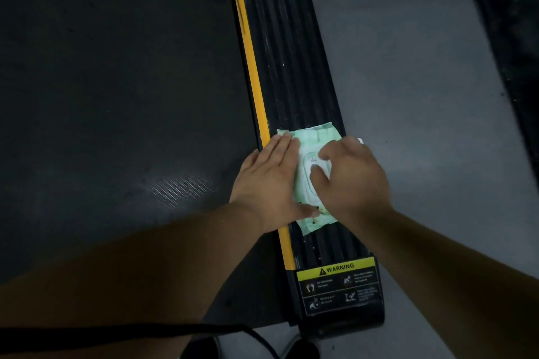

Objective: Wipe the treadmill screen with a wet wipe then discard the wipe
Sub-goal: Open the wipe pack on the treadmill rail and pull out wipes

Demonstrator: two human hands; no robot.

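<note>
A pale green wet wipe pack (316,137) with a white flip lid (309,181) lies flat on the treadmill's black ribbed side rail (288,67). My left hand (269,183) presses flat on the pack's left side, fingers together and stretched forward. My right hand (354,176) rests on the pack's right side, its thumb and fingertips touching the lid. The lid looks closed. No loose wipe is visible. The treadmill screen is out of view.
The dark treadmill belt (116,96) fills the left. A yellow stripe (250,61) borders the rail. A yellow warning label (338,285) marks the rail's near end. Grey floor (408,67) lies to the right. A black cord (145,335) crosses the bottom.
</note>
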